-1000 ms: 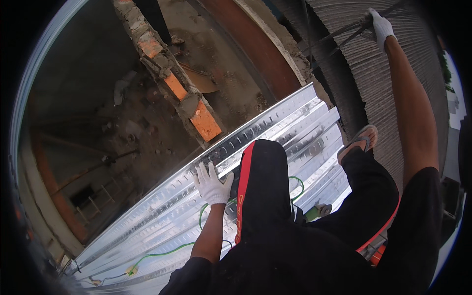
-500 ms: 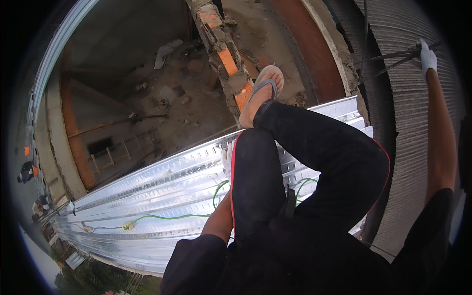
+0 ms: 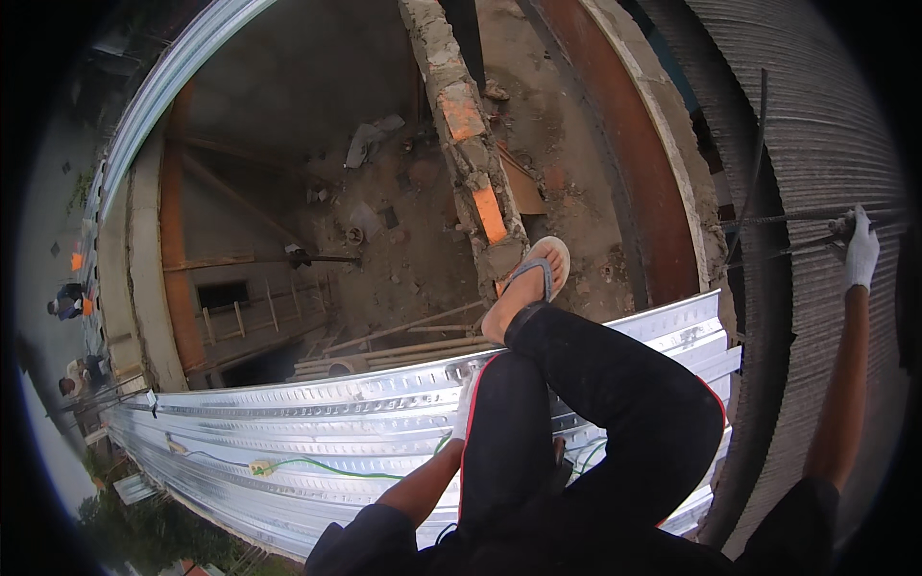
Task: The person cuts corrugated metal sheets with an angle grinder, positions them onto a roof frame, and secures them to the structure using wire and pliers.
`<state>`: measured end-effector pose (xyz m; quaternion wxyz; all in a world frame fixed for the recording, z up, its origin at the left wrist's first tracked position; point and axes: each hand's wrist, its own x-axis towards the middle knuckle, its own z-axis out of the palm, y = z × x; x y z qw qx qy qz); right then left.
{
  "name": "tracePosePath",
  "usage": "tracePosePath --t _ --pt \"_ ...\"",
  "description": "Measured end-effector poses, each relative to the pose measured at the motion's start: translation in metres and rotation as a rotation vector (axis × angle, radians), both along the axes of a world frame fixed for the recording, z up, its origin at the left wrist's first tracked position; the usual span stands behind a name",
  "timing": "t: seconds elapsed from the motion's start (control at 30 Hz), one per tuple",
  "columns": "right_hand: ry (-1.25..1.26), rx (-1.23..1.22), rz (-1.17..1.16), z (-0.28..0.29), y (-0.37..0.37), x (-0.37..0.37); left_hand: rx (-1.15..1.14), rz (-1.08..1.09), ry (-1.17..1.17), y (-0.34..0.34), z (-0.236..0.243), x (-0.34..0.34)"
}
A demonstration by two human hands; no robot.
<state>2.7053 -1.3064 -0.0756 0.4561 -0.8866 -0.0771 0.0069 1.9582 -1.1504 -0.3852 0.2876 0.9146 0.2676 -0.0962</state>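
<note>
My right hand [image 3: 861, 252], in a white glove, reaches out to the right with its fingers closed round dark steel rebar [image 3: 805, 217] that sticks out beside the corrugated roof. My left hand [image 3: 468, 401], also gloved in white, is down beside my left knee at the ribbed metal decking sheet [image 3: 317, 411]. The leg hides most of it, so its fingers do not show. My legs in black trousers [image 3: 634, 374] lie over the decking, and one sandalled foot [image 3: 528, 288] rests against the top of the broken brick wall.
Beyond the decking edge, a deep drop leads to a floor with rubble [image 3: 384, 206]. A green cord [image 3: 336, 470] with a yellowish connector runs across the decking. Bamboo poles [image 3: 403, 355] lie below. Two people [image 3: 69, 305] are at the far left. A grey corrugated roof [image 3: 816, 384] slopes at right.
The view has shifted, so the wall, foot and decking sit lower in it. More of my left glove shows beside the knee. My right hand stays at the rebar.
</note>
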Motion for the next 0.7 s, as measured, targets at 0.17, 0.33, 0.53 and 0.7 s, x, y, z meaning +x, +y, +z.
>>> tracePosePath --t 0.17,0.33,0.53,0.7 --pt "-0.059 0.113 -0.109 0.020 0.026 -0.046 -0.001 0.404 -0.185 0.182 0.121 0.067" --pt "0.096 0.228 -0.241 0.027 0.058 -0.069 0.207 0.027 -0.781 0.324 0.364 0.306" --pt "0.286 0.159 -0.374 0.064 0.082 -0.079 0.372 -0.532 -0.440 0.289 0.447 0.579" --pt "0.436 0.136 -0.344 0.064 0.075 -0.059 0.301 -0.588 0.206 0.223 0.383 0.661"
